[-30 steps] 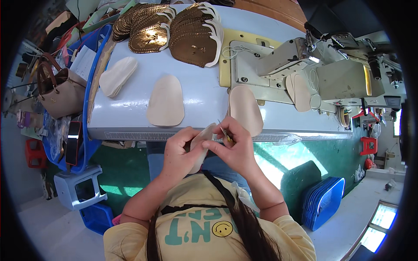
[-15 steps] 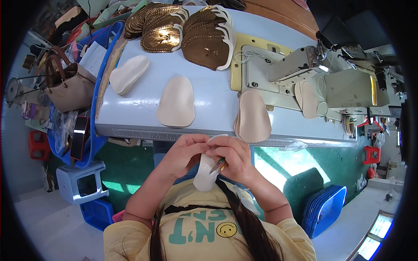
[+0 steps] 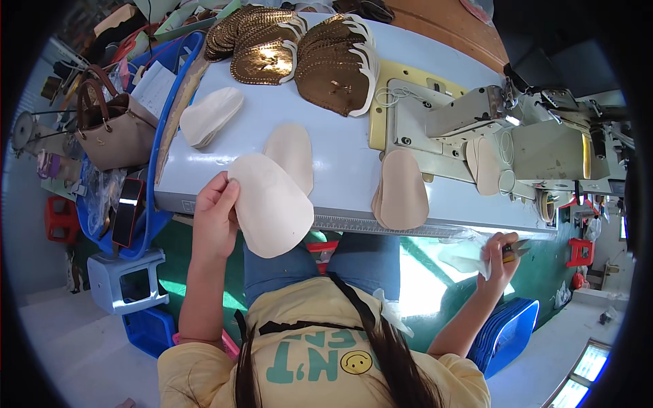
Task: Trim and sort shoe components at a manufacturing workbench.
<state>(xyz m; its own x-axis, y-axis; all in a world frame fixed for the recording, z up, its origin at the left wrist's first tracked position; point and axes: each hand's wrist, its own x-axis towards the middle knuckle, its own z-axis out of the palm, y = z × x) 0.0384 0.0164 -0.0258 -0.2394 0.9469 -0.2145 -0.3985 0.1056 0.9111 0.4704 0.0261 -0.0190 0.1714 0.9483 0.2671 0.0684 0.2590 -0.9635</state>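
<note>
My left hand (image 3: 216, 216) grips a beige rounded fabric piece (image 3: 272, 207) by its left edge, holding it over the front edge of the pale blue table (image 3: 340, 170). Just behind it, a stack of similar beige pieces (image 3: 294, 153) lies on the table. My right hand (image 3: 500, 255) is out to the right, below the table edge, closed on small snips (image 3: 517, 248) together with a white scrap (image 3: 469, 255). A further beige stack (image 3: 401, 194) sits at the table's front edge in front of the sewing machine (image 3: 490, 129).
Stacks of gold sequinned shoe uppers (image 3: 306, 58) lie at the back of the table. A white piece stack (image 3: 209, 115) rests at the left. A brown handbag (image 3: 112, 129) sits left of the table, a grey stool (image 3: 126, 279) and blue trays (image 3: 507, 333) below.
My hands were together near my chest working on one piece. They have separated: the left carried the beige piece up to the table edge, the right swung out right with snips and scrap.
</note>
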